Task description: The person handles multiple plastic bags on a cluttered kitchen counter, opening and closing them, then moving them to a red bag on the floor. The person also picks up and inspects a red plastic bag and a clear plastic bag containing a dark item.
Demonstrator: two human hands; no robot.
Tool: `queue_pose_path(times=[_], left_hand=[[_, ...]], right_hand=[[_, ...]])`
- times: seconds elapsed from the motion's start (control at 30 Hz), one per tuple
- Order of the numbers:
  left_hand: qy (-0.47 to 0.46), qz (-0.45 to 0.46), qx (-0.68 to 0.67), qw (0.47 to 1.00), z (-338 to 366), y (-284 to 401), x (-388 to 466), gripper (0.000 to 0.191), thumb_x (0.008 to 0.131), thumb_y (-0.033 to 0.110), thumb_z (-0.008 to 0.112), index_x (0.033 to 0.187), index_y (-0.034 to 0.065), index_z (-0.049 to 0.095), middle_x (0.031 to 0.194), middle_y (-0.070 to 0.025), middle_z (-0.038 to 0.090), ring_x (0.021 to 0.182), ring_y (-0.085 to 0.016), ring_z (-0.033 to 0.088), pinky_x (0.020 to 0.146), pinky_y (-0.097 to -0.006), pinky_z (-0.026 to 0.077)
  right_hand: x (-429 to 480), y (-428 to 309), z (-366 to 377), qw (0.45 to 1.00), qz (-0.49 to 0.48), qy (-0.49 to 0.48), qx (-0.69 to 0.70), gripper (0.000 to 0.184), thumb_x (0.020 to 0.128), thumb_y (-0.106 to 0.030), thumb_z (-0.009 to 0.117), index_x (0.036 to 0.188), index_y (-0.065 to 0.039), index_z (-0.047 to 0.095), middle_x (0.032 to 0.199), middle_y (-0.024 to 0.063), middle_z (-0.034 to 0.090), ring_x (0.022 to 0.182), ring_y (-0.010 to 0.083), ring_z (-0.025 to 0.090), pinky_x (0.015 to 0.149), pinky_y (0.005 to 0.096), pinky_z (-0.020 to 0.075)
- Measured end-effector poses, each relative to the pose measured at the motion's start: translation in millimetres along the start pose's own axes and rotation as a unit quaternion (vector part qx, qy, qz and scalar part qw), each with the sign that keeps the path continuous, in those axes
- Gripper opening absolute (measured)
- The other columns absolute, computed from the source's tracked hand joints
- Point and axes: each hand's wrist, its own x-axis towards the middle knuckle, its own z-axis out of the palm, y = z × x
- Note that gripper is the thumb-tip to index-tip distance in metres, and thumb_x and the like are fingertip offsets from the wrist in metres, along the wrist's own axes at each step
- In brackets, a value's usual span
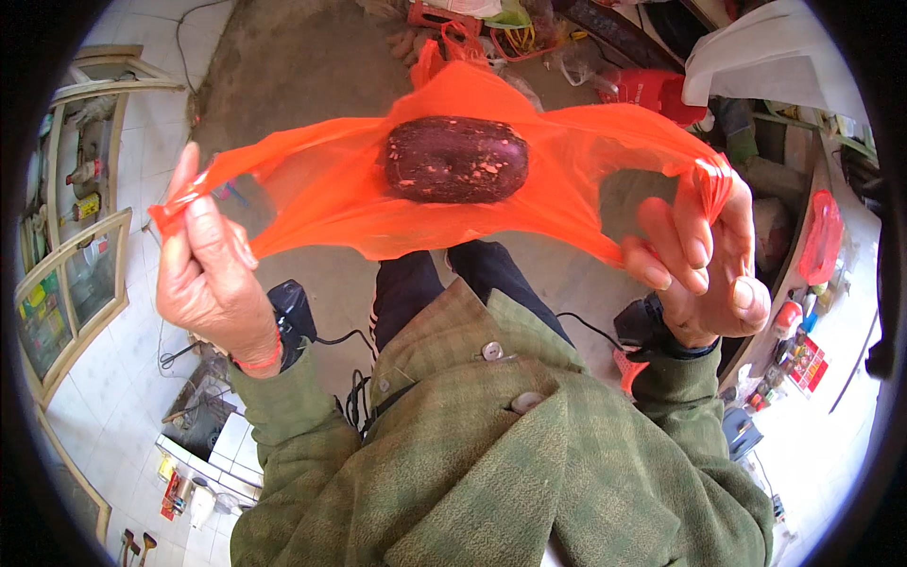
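A red plastic carrier bag (pixel 333 191) is stretched wide between my two hands, its mouth spread open toward me. Inside it lies a dark purple-red sweet potato or similar root (pixel 457 159), its skin marked with paler scraped patches; its underside is hidden by the bag. My left hand (pixel 212 283) pinches one bag handle between thumb and fingers. The other handle is looped over the fingers of my right hand (pixel 698 255), whose thumb is held apart. The bag hangs above the floor, in front of my legs.
Beyond the bag, a concrete floor (pixel 283 78) leads to plastic bags and a red container (pixel 652 92). A framed glass cabinet (pixel 78 283) is on the left wall. On the right runs a cluttered counter (pixel 786 340). Black cables (pixel 347 340) hang near my waist.
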Motion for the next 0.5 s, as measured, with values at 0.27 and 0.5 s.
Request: queue_pose_path(times=[0.27,0.5], left_hand=[[-0.075,-0.071,0.014,0.995,26,-19,7,0.023,0.09,0.006,0.052,0.109,-0.0023,0.062,0.086,-0.0017,0.064,0.049,0.001,0.036,0.042,-0.0165,0.031],[-0.121,-0.155,0.075,0.978,51,-98,30,0.024,0.089,0.009,0.054,0.109,-0.0011,0.062,0.083,0.0031,0.06,0.054,-0.002,0.038,0.046,-0.0182,0.034]], right_hand=[[-13,15,-22,0.993,0.031,0.114,0.012,0.064,0.068,-0.018,0.062,0.125,0.005,0.042,0.09,0.0083,0.05,0.073,0.0131,0.048,0.074,0.0354,0.042],[15,92,-77,0.984,0.108,0.126,0.059,0.047,0.078,-0.006,0.055,0.123,0.002,0.045,0.103,0.0088,0.054,0.095,0.0167,0.052,0.088,0.0293,0.0391]])
